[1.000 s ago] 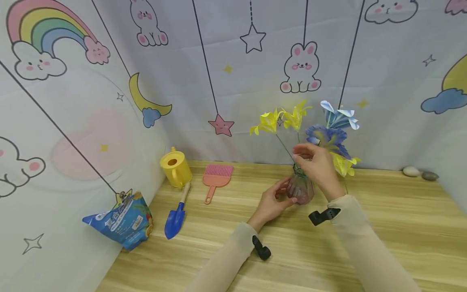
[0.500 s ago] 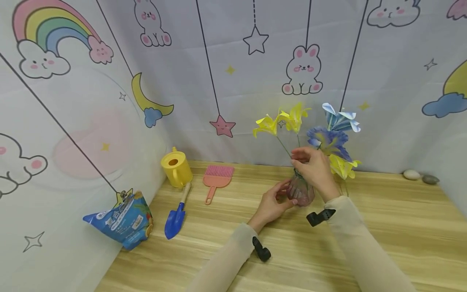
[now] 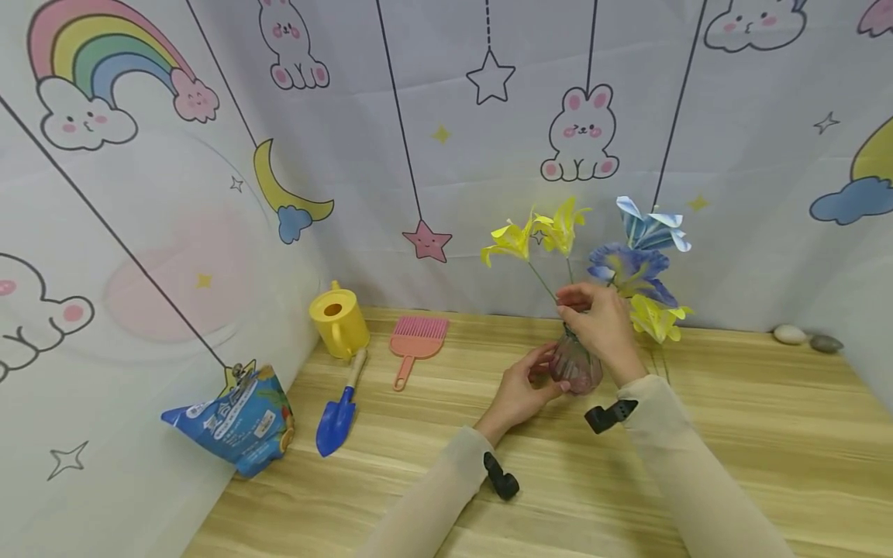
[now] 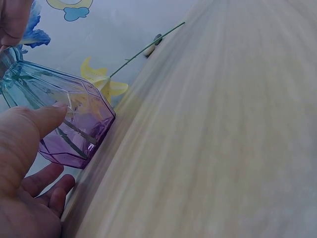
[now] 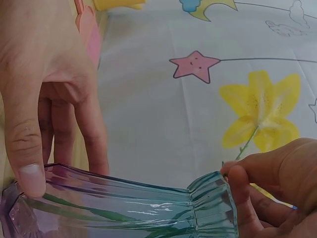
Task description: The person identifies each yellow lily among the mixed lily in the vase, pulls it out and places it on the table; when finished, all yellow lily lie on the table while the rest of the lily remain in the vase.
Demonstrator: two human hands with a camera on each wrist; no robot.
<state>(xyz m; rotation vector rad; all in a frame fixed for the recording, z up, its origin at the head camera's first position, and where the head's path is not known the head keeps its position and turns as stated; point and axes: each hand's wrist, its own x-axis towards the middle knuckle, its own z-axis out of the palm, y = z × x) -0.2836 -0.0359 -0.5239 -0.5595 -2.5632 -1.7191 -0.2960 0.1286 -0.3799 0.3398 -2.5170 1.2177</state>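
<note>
Glass vase (image 3: 577,370) stands upright on the wooden table (image 3: 432,480), near the printed cloth (image 3: 502,155) at the back. Left hand (image 3: 522,391) holds it at the lower part: the thumb lies on one side, and the bent fingers go around the other side. Right hand (image 3: 605,325) is at the mouth of the vase, where its thumb and forefinger pinch the stem of a yellow flower (image 5: 260,111). Green stems (image 5: 106,213) are seen inside the glass. Farther left lie a pink brush (image 3: 417,343) and a blue shovel (image 3: 336,425).
</note>
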